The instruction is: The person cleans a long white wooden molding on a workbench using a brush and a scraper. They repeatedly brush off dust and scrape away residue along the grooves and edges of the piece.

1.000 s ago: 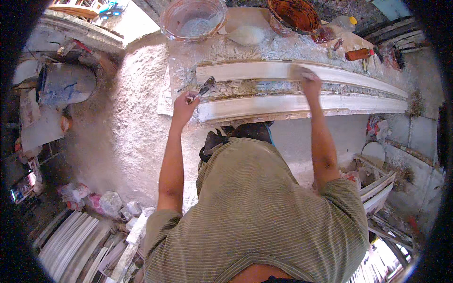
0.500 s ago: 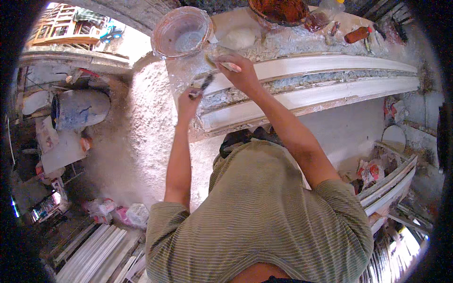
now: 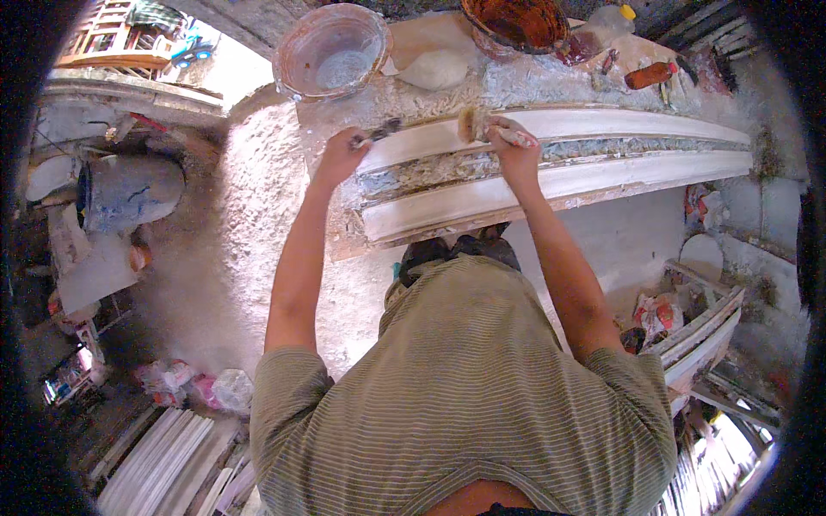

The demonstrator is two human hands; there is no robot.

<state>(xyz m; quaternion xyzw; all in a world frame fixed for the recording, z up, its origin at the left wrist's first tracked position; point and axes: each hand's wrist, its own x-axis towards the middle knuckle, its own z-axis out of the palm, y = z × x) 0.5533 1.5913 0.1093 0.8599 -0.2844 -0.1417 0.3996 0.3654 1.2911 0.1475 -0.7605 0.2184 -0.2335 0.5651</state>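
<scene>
My right hand [image 3: 517, 156] is closed round the pale handle of a tan-bristled paintbrush [image 3: 470, 126], whose bristles are at the far white moulding strip [image 3: 602, 121]. I cannot tell whether they touch it. Closed as well, my left hand [image 3: 346, 153] grips a small dark-tipped brush [image 3: 385, 130] near the left end of that strip. A second white moulding strip [image 3: 568, 178] lies nearer to me, roughly parallel. Between the two runs a rough, plaster-crusted band [image 3: 430, 175].
On the plaster-spattered table [image 3: 413, 39] stand a whitish basin [image 3: 331, 52] and an orange-brown basin [image 3: 516, 24]. A pale mound [image 3: 434, 69], a red bottle [image 3: 651, 76] and a yellow-capped clear jug [image 3: 613, 21] are there too. A blue-stained barrel [image 3: 133, 193] lies at left; white strips [image 3: 155, 464] are stacked lower left.
My hands have moved apart. The right has swung rightward with its brush to the far strip; the left has risen slightly, and its brush now points to the right.
</scene>
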